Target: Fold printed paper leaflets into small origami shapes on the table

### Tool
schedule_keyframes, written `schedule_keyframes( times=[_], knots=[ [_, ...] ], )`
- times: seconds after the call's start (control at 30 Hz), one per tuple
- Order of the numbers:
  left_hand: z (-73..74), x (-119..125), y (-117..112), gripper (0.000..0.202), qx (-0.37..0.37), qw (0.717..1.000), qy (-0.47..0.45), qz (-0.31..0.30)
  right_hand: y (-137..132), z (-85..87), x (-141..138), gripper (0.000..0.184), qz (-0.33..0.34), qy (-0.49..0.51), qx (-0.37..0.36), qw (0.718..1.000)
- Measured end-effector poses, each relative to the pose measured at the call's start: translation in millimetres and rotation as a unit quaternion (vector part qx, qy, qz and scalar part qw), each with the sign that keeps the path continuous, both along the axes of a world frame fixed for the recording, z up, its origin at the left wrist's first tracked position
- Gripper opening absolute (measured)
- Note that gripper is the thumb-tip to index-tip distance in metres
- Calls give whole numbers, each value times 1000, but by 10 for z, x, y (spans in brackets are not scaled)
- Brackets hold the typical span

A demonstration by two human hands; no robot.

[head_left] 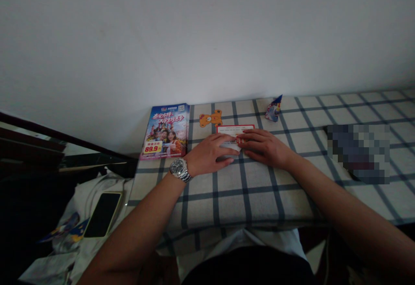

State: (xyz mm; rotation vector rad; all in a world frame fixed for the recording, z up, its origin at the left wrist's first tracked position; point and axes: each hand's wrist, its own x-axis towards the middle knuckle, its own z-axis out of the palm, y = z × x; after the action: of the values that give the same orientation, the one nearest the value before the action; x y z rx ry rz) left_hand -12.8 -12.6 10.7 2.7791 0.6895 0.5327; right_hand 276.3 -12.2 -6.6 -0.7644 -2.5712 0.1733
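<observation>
A leaflet [234, 128] with a red border and a white printed side lies on the checked tablecloth, one part folded over to show red and yellow. My left hand [209, 153], with a metal watch on its wrist, rests across the leaflet's left part, fingers stretched out and thumb apart. From the other side my right hand [264, 147] has its fingers closed on the leaflet's folded flap. Both hands cover much of the paper, so its full folded shape is hidden.
A stack of printed leaflets [167, 131] lies at the table's left end. A bear-shaped cutout [210, 118] and a small folded paper piece [274, 109] sit near the wall. A blurred dark object [358, 153] lies right. A phone [103, 214] rests lower left, beside the table.
</observation>
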Motion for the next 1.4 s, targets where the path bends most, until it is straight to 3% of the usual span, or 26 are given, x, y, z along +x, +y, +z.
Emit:
schedule_keyframes(
  times=[0.6, 0.83, 1.4],
  knots=[
    [-27, 29, -54, 43, 10, 999, 32, 18, 31, 25, -9, 33, 31, 28, -21, 999],
    [-52, 53, -46, 43, -16, 1000, 6, -4, 37, 16, -2, 31, 29, 35, -24, 999],
    [-25, 46, -63, 41, -22, 1000, 5, 8, 22, 19, -10, 32, 24, 49, -28, 998]
  ],
)
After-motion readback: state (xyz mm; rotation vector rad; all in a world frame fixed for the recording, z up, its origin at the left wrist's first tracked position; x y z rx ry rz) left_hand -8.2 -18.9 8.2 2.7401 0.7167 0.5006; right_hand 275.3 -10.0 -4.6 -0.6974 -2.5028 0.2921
